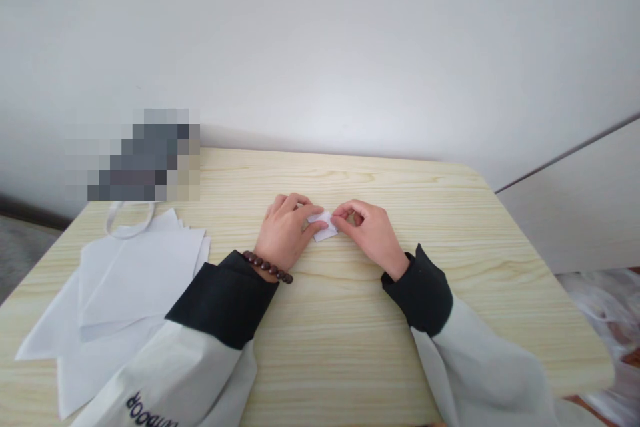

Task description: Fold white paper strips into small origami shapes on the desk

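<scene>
A small folded piece of white paper [326, 235] lies at the middle of the wooden table, between my two hands. My left hand [287, 230], with a dark bead bracelet [267, 267] at its wrist, has its thumb and forefinger closed on the paper's left side. From the other side my right hand [369, 230] pinches the paper's right edge between thumb and fingertips. Parts of the paper are hidden under the fingers.
Loose white paper sheets [140, 280] lie piled at the table's left. Above them is a white ring-shaped strip [131, 235], close to a pixelated dark object [145, 153]. A white wall [320, 47] stands behind the wooden table [330, 360].
</scene>
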Demonstrator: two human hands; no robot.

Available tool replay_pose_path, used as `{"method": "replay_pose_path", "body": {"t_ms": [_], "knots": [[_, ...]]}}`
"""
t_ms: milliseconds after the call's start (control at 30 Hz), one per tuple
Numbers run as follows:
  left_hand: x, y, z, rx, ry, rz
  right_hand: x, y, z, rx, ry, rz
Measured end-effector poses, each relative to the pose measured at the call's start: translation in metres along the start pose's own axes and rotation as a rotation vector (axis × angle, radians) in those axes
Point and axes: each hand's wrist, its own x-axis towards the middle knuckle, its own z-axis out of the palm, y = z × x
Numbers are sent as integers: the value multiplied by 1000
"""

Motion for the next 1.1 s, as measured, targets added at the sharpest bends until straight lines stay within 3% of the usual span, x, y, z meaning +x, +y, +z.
{"method": "replay_pose_path", "body": {"t_ms": [200,333,467,867,1100], "knots": [[5,3,-5,-153,-32,-99,-5,2,-2,-39,20,-78],[6,5,-6,-404,-52,-211,-6,3,-2,-47,-9,-129],[6,3,-7,-614,-72,-237,-6,4,-3,-86,-54,-182],[7,1,-10,-665,-72,-189,-6,8,-6,67,-93,-101],[7,-3,-12,-713,-206,-202,-7,9,-4,169,-67,-5]]}}
